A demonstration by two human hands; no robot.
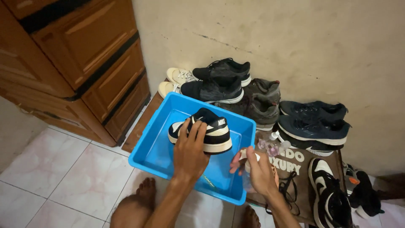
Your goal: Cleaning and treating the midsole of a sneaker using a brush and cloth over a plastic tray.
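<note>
My left hand [190, 152] grips a black and cream sneaker [211, 128] by its side and holds it over a blue plastic tub [158, 147]. My right hand [257, 171] sits at the tub's right rim, closed around a small clear spray bottle [247, 162] with a white top. The bottle is mostly hidden by my fingers. A small dark item with yellow marks lies on the tub's bottom near my left wrist.
Several pairs of dark sneakers [261, 101] and a cream pair [177, 80] line the wall behind the tub. A brown bag [295, 162], small clear bottles [272, 145], a black and white sneaker [327, 190] lie at right. A wooden cabinet [84, 63] stands left. My bare feet rest on tile.
</note>
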